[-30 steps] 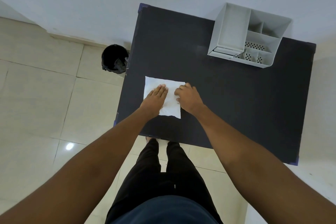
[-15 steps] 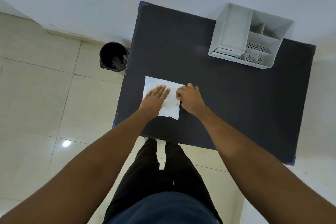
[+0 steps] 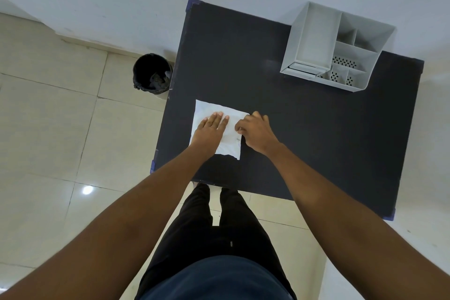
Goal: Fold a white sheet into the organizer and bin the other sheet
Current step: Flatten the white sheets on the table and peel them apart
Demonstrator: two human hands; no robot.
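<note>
On the dark table [image 3: 304, 134] my left hand [image 3: 209, 133] pressed flat, fingers spread, on the white sheet [image 3: 207, 111] near its left edge while my right hand [image 3: 258, 133] curled at its right border, folding unfinished, organizer [image 3: 314, 39] unfilled, bin [image 3: 152, 73] waiting.

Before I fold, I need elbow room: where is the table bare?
Bare: the table between sheet and organizer, and the near right part. Crowded: the left edge, where both hands press the sheet.
</note>
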